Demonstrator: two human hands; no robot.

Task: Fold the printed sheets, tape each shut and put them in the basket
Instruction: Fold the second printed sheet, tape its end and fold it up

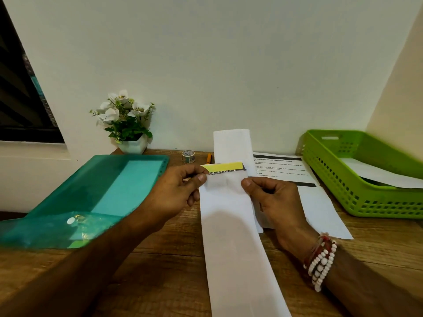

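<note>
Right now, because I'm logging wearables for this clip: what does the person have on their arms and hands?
Both forearms are bare, with no sleeves in view. The right hand has a stack of bracelets at its wrist: strands of white beads, some dark red beads, and reddish thread. The left hand shows no bracelet, watch or ring.

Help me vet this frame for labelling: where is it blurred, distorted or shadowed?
Head view: the wide lens stretches the folded sheet toward the bottom edge; the basket and folder at the sides look smeared; print on the flat sheet is too soft to read; a soft shadow crosses the folded sheet's middle; light is even, without strong glare.
</note>
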